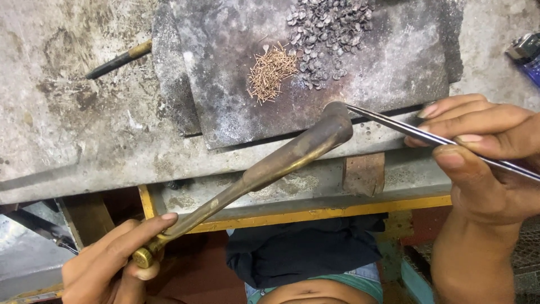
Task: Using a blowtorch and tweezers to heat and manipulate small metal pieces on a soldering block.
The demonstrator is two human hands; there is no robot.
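Observation:
My left hand (109, 259) grips the lower end of a long brass torch (270, 163), whose dark flared nozzle points up toward a grey slab (388, 67). Thin metal tweezers (394, 125) are pinched in my right hand (484, 163), and their tips reach left to just beside the torch nozzle at the slab's front edge. On the slab lie a small heap of short copper-coloured wire bits (271, 72) and a pile of several small grey metal rings (326, 34).
The slab rests on a worn, stained bench top (73, 124) with a yellow-painted frame (315, 214) below. A dark rod with a brass collar (118, 59) lies at the back left. A blue lighter (527, 53) sits at the far right edge.

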